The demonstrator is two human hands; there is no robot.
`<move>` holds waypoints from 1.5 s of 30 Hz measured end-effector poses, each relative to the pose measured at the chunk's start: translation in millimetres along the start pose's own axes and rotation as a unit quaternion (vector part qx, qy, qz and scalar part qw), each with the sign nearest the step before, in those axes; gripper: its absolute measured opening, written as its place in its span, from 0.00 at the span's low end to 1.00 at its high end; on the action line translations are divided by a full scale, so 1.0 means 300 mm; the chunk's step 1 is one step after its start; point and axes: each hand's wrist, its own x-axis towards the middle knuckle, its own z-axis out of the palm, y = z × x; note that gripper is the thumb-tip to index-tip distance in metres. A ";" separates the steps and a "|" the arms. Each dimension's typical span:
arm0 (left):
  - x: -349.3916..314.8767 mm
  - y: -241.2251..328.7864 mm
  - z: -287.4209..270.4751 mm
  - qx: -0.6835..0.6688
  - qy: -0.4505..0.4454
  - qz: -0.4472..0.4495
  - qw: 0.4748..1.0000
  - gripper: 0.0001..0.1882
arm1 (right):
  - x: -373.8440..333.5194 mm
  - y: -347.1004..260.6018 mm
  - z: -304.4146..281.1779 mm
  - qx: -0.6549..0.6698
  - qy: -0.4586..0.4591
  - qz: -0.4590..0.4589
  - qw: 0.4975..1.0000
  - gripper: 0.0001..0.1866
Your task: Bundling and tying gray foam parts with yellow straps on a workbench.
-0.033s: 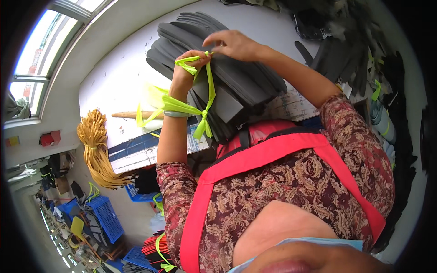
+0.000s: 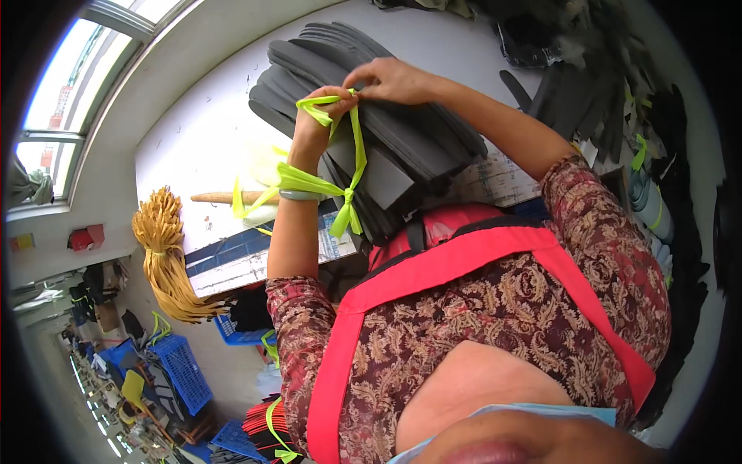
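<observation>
A neon yellow-green fabric strip (image 2: 359,147) runs around a bundle of dark grey flat foam-like pieces (image 2: 402,131) on the white table. Its lower part has a knot with loose tails, close to my left wrist. My left hand (image 2: 315,124) is closed on the upper part of the strip, with a loop of it across the fingers. My right hand (image 2: 393,80) meets the left fingertips above the bundle. Its thumb and fingers are bent together at the top of the strip, where the fingertips are partly hidden.
A wooden stick (image 2: 224,197) lies left of the bundle on the table (image 2: 193,147). Tan strips (image 2: 166,263) hang over the table's left edge. More dark grey pieces (image 2: 572,100) are piled at the right. Blue crates (image 2: 182,371) stand lower left, beyond the table.
My right hand has come down slightly and its fingers have drawn in towards the left fingertips and the strip. The left hand and the bundle stay about where they were.
</observation>
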 end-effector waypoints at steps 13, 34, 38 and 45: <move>0.005 0.058 -0.046 0.138 -0.046 -0.062 0.987 0.08 | -0.007 0.017 0.024 0.055 -0.128 0.079 0.987 0.11; 0.013 -0.031 0.026 0.324 0.154 0.212 0.909 0.07 | 0.091 0.065 0.023 0.144 -0.224 0.095 0.959 0.11; 0.010 -0.033 -0.005 0.212 0.148 0.107 0.960 0.07 | 0.080 0.056 0.039 0.118 -0.209 0.077 0.968 0.10; 0.001 -0.032 -0.028 0.175 0.122 0.064 0.975 0.08 | 0.086 0.016 0.025 -0.009 -0.154 0.072 0.985 0.09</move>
